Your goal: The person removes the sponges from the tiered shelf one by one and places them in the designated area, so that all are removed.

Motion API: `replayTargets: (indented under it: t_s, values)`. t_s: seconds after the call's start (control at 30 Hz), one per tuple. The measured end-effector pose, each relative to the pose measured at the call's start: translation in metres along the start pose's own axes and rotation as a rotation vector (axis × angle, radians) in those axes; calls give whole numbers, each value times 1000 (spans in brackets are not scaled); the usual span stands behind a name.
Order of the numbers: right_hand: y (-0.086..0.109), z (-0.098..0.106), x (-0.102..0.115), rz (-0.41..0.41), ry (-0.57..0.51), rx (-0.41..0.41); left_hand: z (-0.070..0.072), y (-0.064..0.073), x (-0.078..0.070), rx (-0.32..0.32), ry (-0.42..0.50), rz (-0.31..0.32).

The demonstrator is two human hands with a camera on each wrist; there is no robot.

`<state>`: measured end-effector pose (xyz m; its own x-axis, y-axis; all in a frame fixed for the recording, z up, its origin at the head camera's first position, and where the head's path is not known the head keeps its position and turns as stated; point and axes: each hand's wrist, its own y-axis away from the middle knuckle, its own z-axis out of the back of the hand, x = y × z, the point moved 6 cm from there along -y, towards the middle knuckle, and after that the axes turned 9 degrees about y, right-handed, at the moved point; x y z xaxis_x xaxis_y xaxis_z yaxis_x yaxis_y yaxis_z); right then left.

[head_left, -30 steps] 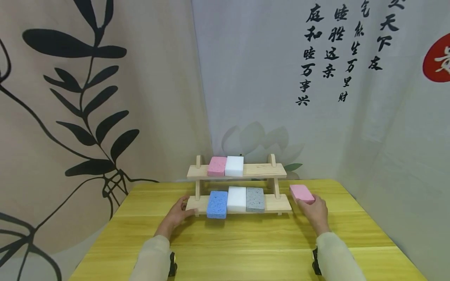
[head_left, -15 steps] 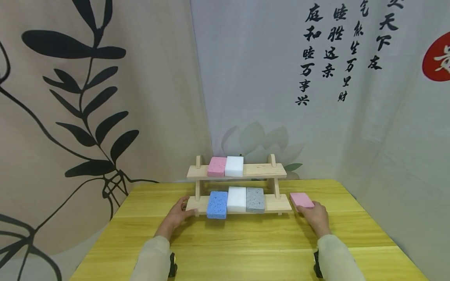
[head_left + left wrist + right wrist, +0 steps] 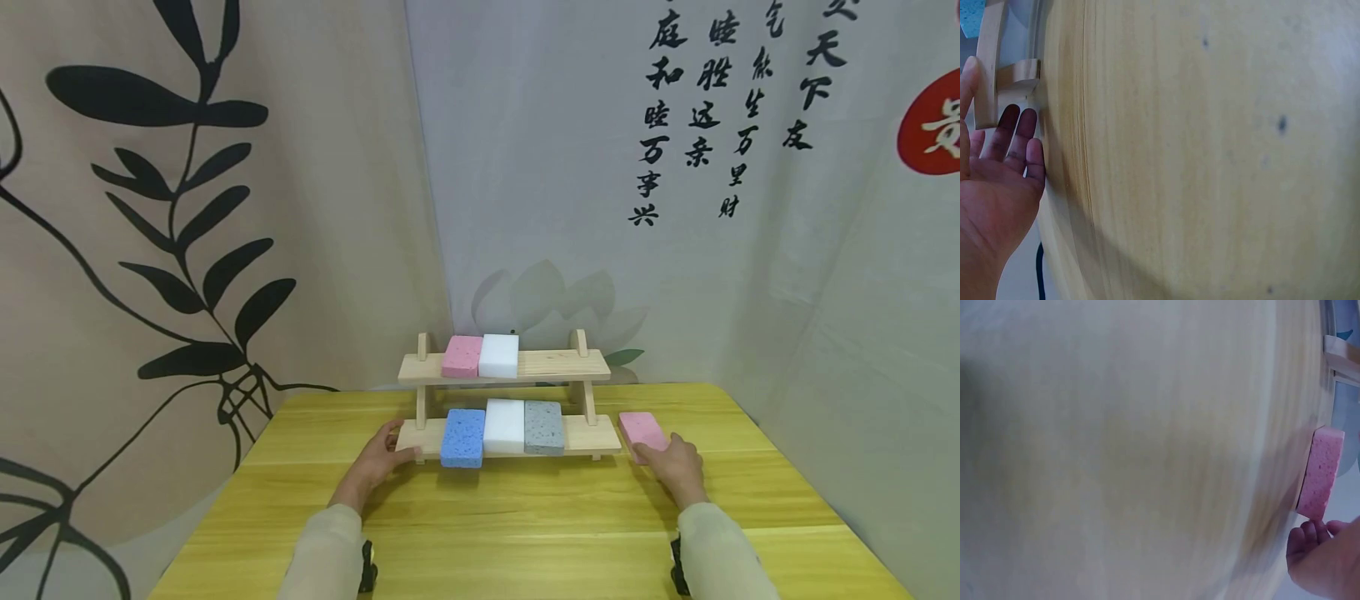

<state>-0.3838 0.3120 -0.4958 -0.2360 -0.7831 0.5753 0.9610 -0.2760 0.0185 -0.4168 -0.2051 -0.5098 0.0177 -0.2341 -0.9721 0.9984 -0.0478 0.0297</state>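
Right hand (image 3: 678, 471): thumb and fingers clamped on the near end of the loose pink sponge (image 3: 641, 432). This sponge is just beside the right end of the wooden rack (image 3: 592, 432), at the level of the tabletop (image 3: 525, 521); full contact with that surface cannot be confirmed.

Left hand (image 3: 378, 458): thumb and forefinger clamped on the left end of the rack's lower shelf. In the left wrist view, the remaining fingers are apart and extended.

Change over the last second: the loose pink sponge has moved lower in the head view, and the right hand has followed it. The left hand has kept its position. The lower row, a blue sponge (image 3: 462, 437), a white sponge (image 3: 504, 425) and a gray sponge (image 3: 543, 427), is undisturbed.

Assessment: the motion reads as a set-down near completion; release has not yet been made.
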Motion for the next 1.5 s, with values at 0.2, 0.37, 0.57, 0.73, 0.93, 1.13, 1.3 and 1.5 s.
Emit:
replayTargets:
  t_s: [0.2,0.37,0.57,0.73,0.93,1.13,1.3,1.5]
  values:
    - [1,5,2,10,11,-16,1,1,0,8,1,1]
    - [0,10,5,16,-10,-23,1,1,0,8,0,1]
    - [-2,18,11,35,-20,-53,-1,1,1,-4,5,0]
    - [-2,25,18,51,-10,-81,-2,2,1,0,16,1]
    - [-7,35,32,85,-4,-142,0,1,2,1,29,-7]
    - [-8,46,53,121,-14,-233,0,-2,4,29,23,-15]
    - [-10,53,74,126,-49,-253,0,-2,2,38,16,-17]
    - [-8,57,102,139,-106,-239,1,0,0,15,28,-7]
